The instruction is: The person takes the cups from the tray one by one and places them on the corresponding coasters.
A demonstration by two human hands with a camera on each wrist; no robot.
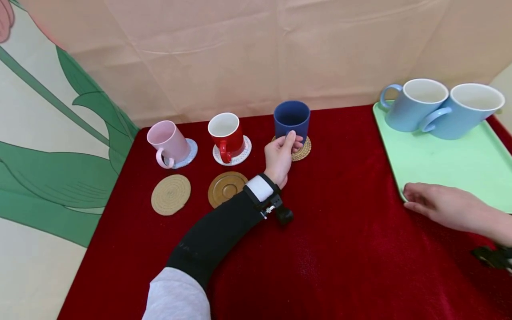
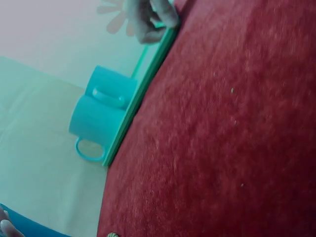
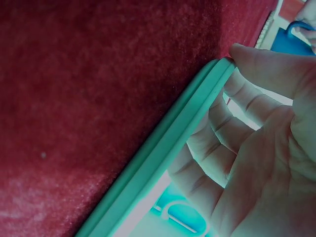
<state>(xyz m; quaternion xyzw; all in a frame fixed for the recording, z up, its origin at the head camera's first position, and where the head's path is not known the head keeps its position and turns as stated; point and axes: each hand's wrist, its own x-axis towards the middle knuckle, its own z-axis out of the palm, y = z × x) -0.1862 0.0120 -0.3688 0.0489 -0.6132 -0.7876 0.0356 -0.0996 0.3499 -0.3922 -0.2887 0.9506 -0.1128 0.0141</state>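
My left hand (image 1: 280, 155) pinches the handle of a dark blue mug (image 1: 291, 118), and the fingers hide most of that handle. The mug stands upright over a round woven straw coaster (image 1: 302, 152); whether its base touches the coaster I cannot tell. Over the near left corner of a light green tray (image 1: 448, 164) lies my right hand (image 1: 444, 206), fingers loosely bent and holding nothing. In the right wrist view its thumb (image 3: 266, 69) is at the tray's rim (image 3: 163, 148). Two light blue mugs, one (image 1: 416, 104) left of the other (image 1: 466, 111), stand at the tray's back.
A pink mug (image 1: 170, 142) on a pale blue coaster (image 1: 192, 153) and a red mug (image 1: 230, 140) on a white coaster (image 1: 245, 153) stand at the back left. Nearer lie a beige coaster (image 1: 171, 194) and a brown wooden coaster (image 1: 228, 189). Red cloth (image 1: 340, 244) covers the table.
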